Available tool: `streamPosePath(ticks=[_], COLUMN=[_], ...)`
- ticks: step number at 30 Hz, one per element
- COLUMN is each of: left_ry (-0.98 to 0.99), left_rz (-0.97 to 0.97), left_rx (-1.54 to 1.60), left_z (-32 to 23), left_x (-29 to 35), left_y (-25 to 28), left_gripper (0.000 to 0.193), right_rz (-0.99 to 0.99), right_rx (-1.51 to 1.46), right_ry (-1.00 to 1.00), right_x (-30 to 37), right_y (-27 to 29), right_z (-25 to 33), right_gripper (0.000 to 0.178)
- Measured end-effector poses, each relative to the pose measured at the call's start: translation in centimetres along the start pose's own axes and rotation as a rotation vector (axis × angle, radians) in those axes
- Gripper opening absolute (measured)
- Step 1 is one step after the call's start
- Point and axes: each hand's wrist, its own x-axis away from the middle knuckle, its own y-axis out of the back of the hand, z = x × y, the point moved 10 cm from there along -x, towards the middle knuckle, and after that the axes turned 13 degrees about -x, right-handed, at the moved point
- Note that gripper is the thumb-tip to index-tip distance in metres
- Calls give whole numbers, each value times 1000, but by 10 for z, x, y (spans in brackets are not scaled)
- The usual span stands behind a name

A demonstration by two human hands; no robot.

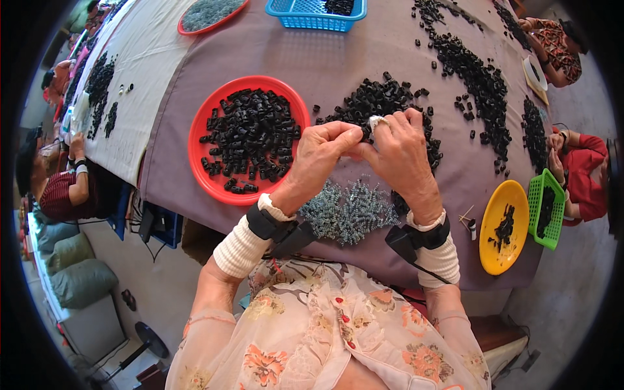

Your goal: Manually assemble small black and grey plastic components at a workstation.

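My left hand (323, 151) and my right hand (402, 151) meet over the table, both with fingers closed in a pinch. Whatever sits between the fingertips is too small and too covered to make out. A white wrap (377, 121) covers one finger of the right hand. Just beyond the hands lies a heap of small black plastic parts (374, 97). Below them, nearer to me, spreads a pile of small silvery metal springs (351, 211). To the left of my left hand, a round red tray (203, 180) holds many black cylindrical pieces (250, 133).
A yellow plate (491, 250) with black bits and a green basket (552, 242) stand at the right. More black parts (481, 91) trail along the far right. At the back are a blue basket (312, 21) and another red tray (181, 26). Other people sit at both sides.
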Motion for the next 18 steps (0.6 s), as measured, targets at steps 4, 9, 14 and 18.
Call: streamPosePath(ticks=[4,9,14,18], left_ry=[-14,-12,12,19], left_rz=[2,37,95,117], left_rx=[-78,-81,-37,-31], left_z=[-3,-2,8,10], left_x=[-1,-1,-4,-4], left_y=[1,0,1,-3], left_gripper=[23,23,21,23], right_rz=[1,26,50,-3], right_rx=[21,9,-48,-155], right_ry=[2,31,73,94], right_x=[2,2,3,4], right_y=[-3,-5,-9,-4], right_z=[-1,-1,0,-5], right_gripper=[37,37,32,29])
